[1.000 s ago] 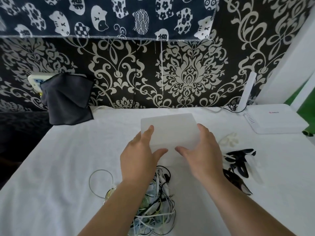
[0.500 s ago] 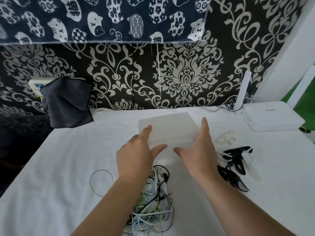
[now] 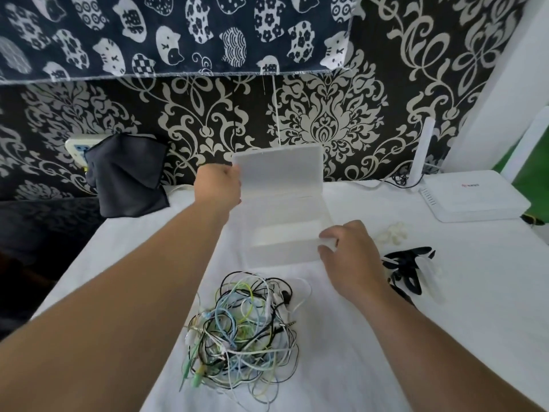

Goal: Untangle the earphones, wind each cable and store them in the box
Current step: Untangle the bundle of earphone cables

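Earphones: 1 tangled heap on the white cloth, just in front of the box. Judged light, limp, snag-prone; best taken at a plug or earbud, not mid-loop. No cable wound yet. Left hand grips the left edge of the lid, lid upright. Right hand curls round the box's near right corner.

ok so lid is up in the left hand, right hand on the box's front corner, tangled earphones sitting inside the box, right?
Not inside. The head view shows the tangled earphones lying on the white table in front of the box. The rest holds: the left hand holds the lid up, the right hand grips the box's front corner.
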Demonstrator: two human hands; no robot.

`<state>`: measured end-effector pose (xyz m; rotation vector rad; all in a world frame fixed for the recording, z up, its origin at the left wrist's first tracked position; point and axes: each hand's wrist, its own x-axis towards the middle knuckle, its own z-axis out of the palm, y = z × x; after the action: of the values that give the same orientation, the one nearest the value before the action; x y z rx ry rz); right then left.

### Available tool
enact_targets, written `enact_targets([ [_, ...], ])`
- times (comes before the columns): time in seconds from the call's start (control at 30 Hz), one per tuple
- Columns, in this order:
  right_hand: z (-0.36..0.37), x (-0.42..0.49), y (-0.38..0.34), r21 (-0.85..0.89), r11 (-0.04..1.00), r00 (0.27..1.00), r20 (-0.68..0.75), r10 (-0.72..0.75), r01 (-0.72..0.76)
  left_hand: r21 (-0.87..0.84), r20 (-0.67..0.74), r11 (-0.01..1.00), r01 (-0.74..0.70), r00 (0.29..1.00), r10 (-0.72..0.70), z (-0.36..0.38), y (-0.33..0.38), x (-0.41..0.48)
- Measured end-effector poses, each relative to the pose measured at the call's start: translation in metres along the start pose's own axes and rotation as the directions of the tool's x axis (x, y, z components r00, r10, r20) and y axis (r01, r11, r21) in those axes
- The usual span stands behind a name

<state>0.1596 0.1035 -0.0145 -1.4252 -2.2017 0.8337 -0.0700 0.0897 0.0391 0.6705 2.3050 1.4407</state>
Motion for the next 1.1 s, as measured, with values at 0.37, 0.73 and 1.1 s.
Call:
enact_targets([
  [0.37, -0.013, -0.022, -0.018, -0.006, 0.997, 0.985, -0.152, -0.081, 0.081, 0.080, 0.137, 0.981, -0.175, 0.977, 0.163, -0.035, -0.010, -0.097],
  [0.73, 0.041, -0.036, -0.012, -0.016, 0.970, 0.910, 0.350, -0.222, 0.243, 0.572, 0.562, 0.688, -0.448, 0.824, 0.069, -0.031, -0.070, -0.152],
  [1.1, 0.000, -0.024, -0.047, 0.473, 0.876, 0.984, 0.085, -0.155, 0.097, 0.701, 0.399, 0.593, -0.396, 0.907, 0.134, -0.050, -0.069, -0.132],
])
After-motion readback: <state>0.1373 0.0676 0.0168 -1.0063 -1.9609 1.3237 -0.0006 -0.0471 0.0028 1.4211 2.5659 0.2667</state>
